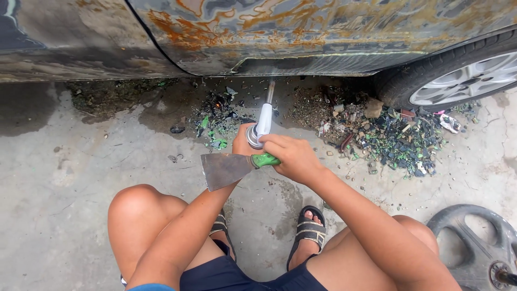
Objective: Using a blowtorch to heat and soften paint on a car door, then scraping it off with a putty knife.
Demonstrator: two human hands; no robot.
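Observation:
I squat on a concrete floor facing a rusty, paint-stripped car body (301,32). My right hand (293,157) grips the green handle of a wide metal scraper (223,170), whose blade points left. My left hand (243,143) is mostly hidden behind the right one and holds a white gas torch (264,119). The torch nozzle points up at the car's lower sill (301,66). My knees and sandalled feet show below.
Scraped paint chips and debris (388,140) lie in piles under the sill, with a smaller pile (215,121) to the left. A car wheel (458,81) stands at the upper right. A black steering wheel (476,242) lies on the floor at the lower right.

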